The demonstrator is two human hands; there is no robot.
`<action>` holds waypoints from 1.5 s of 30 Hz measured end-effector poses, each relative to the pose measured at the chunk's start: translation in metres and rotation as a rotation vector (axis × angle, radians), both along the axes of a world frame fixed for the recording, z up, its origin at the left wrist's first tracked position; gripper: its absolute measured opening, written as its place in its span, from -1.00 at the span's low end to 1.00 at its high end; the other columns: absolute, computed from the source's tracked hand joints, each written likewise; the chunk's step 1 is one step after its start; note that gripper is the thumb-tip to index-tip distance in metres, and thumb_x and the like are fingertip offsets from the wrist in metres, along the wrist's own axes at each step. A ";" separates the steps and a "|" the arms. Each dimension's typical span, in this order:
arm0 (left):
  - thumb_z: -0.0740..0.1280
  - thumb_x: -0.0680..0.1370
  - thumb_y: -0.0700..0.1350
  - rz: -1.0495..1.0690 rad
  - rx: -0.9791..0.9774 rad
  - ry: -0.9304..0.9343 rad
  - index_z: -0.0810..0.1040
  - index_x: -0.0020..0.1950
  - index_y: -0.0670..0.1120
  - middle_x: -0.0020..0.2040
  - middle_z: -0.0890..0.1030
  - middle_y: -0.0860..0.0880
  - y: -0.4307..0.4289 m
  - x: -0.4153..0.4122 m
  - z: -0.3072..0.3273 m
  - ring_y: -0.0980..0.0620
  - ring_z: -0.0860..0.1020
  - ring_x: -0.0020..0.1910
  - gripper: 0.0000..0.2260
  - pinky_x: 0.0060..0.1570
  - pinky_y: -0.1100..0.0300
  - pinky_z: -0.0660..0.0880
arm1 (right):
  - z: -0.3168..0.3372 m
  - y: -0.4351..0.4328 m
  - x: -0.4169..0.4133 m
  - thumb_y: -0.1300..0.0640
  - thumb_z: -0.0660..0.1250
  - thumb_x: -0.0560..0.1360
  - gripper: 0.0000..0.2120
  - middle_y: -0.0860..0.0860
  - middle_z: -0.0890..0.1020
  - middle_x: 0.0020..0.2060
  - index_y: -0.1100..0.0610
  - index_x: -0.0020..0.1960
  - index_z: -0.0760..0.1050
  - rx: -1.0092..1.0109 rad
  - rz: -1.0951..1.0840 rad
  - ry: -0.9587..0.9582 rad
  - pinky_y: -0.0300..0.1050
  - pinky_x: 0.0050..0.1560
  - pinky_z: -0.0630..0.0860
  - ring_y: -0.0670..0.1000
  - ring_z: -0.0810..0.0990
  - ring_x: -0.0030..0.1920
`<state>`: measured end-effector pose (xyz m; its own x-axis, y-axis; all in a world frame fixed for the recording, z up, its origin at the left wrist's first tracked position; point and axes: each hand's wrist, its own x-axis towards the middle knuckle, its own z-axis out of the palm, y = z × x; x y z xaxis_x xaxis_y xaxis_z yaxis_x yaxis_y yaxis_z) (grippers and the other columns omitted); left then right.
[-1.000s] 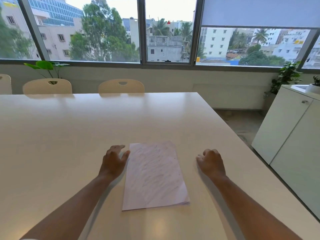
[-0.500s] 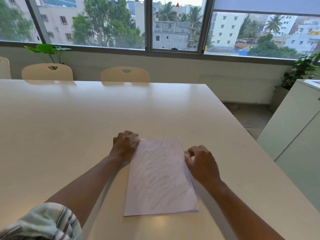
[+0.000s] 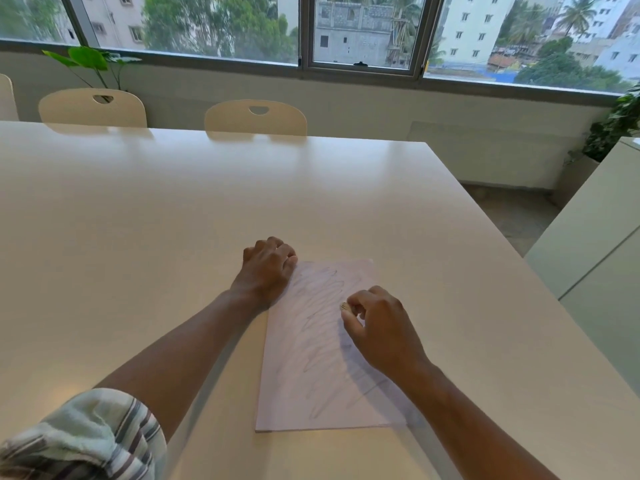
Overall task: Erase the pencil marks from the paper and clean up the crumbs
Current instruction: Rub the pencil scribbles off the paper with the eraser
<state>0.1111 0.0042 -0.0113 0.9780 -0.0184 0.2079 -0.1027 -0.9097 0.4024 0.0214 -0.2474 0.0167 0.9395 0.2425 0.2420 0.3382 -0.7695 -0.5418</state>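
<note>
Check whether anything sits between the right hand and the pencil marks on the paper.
Nothing visible does. The right hand is over the paper, pinching a small eraser at its fingertips just above the pencil marks. The left hand rests on the sheet's far left corner, clear of the scribbles.

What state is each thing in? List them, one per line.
White sheet of paper: flat on the table, pencil scribbles unerased.
Left hand: curled, pressing the paper's top left corner.
Right hand: over the paper, pinching a small eraser.
White table: no crumbs visible.
Middle window pane: shut.
</note>
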 end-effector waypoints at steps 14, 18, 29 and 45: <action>0.13 0.71 0.10 -0.011 -0.088 -0.034 0.59 0.29 0.02 0.37 0.52 -0.04 -0.012 -0.052 -0.009 -0.10 0.43 0.38 -0.67 0.33 -0.03 0.26 | -0.019 -0.022 -0.074 0.06 0.41 0.62 -0.93 -0.14 0.58 -0.12 0.01 0.01 0.67 0.086 0.049 0.010 -0.39 -0.05 0.46 -0.13 0.58 -0.14; 0.07 0.59 0.29 0.048 -0.357 -0.018 0.52 0.45 0.06 0.51 0.47 -0.01 -0.008 -0.091 0.002 -0.08 0.38 0.49 -0.45 0.34 0.02 0.22 | -0.020 -0.022 -0.082 0.03 0.38 0.61 -0.88 -0.13 0.62 -0.09 0.02 0.06 0.67 0.107 0.049 -0.032 -0.12 0.00 0.59 -0.11 0.61 -0.11; 0.14 0.52 0.55 -0.300 -0.011 0.264 0.13 0.71 0.16 0.71 -0.01 0.24 0.011 -0.254 0.011 0.29 -0.22 0.66 -0.15 0.67 0.02 -0.18 | -0.023 0.012 -0.126 -0.08 0.42 0.56 -0.82 -0.23 0.65 0.00 -0.12 0.14 0.68 -0.025 0.218 0.017 -0.01 0.10 0.50 -0.15 0.58 -0.01; 0.17 0.49 0.59 -0.322 0.155 0.405 -0.12 0.73 0.21 0.66 -0.30 0.35 0.006 -0.253 0.018 0.31 -0.45 0.58 -0.05 0.63 -0.04 -0.33 | -0.024 0.024 -0.129 -0.10 0.38 0.63 -0.86 -0.20 0.59 -0.07 -0.10 0.04 0.69 -0.050 0.099 0.075 -0.04 0.10 0.44 -0.10 0.55 -0.01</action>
